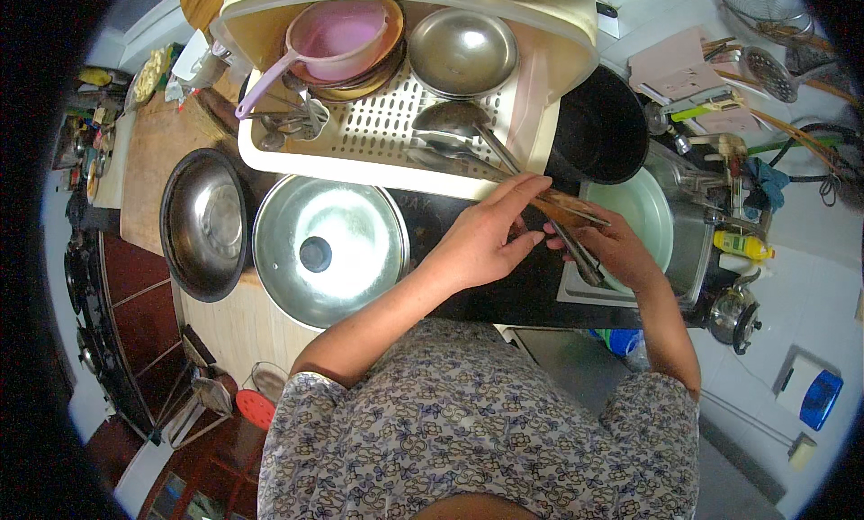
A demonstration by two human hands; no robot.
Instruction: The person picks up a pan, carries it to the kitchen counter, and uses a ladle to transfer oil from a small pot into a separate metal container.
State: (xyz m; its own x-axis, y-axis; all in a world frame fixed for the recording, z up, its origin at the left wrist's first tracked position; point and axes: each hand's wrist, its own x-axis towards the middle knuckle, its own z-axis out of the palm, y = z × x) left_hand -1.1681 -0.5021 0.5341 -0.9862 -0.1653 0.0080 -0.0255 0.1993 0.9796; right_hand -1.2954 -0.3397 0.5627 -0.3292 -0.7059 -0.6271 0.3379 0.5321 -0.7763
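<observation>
Several long utensils lie together between my hands, over the front right corner of a cream plastic dish rack (pixel 364 171). Among them is a metal ladle (pixel 451 118) whose bowl reaches into the rack. My right hand (pixel 611 247) grips the handle ends, including a wooden handle (pixel 563 206). My left hand (pixel 496 230) rests against the same bundle, its fingers on top; how firmly it holds is unclear. In the rack stand a pink plastic strainer (pixel 337 37) on stacked bowls, a steel bowl (pixel 463 51) and a cutlery holder with spoons (pixel 314 118).
A glass lid (pixel 358 250) and a dark metal wok (pixel 206 223) lie left of the rack. To the right are a black pot (pixel 601 128), a green basin (pixel 648 216) in the sink (pixel 698 270), a yellow bottle (pixel 742 245) and a kettle (pixel 732 317).
</observation>
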